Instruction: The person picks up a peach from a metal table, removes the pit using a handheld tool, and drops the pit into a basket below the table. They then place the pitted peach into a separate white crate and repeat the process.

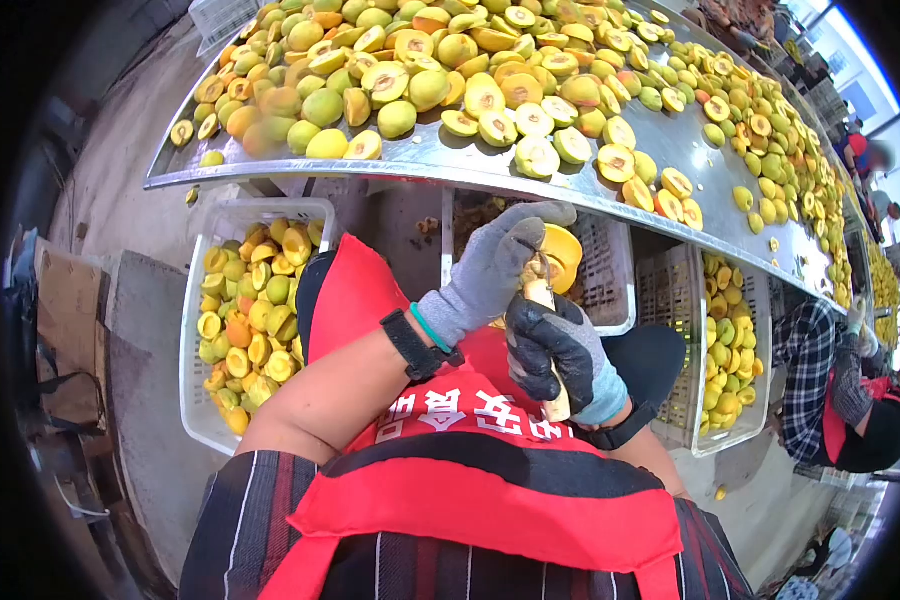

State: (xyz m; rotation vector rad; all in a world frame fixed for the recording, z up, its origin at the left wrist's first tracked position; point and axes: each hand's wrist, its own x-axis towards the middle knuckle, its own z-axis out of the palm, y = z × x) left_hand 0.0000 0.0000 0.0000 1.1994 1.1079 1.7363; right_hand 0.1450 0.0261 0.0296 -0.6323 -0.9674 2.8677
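My left hand (495, 262), in a grey glove with dark fingertips, is closed around a yellow peach half (562, 256) above my lap. Just below it, my right hand (560, 355), in a grey and black glove, grips a tool with a pale wooden handle (557, 400). The tool's upper end (538, 285) meets the fruit between both hands; its working tip is hidden by fingers and peach. Many cut peach halves (485, 95), several with stones inside, lie on the metal table (420, 160) in front of me.
A white crate (200, 400) of peach halves stands to my left, another crate (690, 400) to my right. Between them, under the table edge, is a crate (620, 290) with dark scraps. A co-worker in a plaid sleeve (805, 370) sits at the far right.
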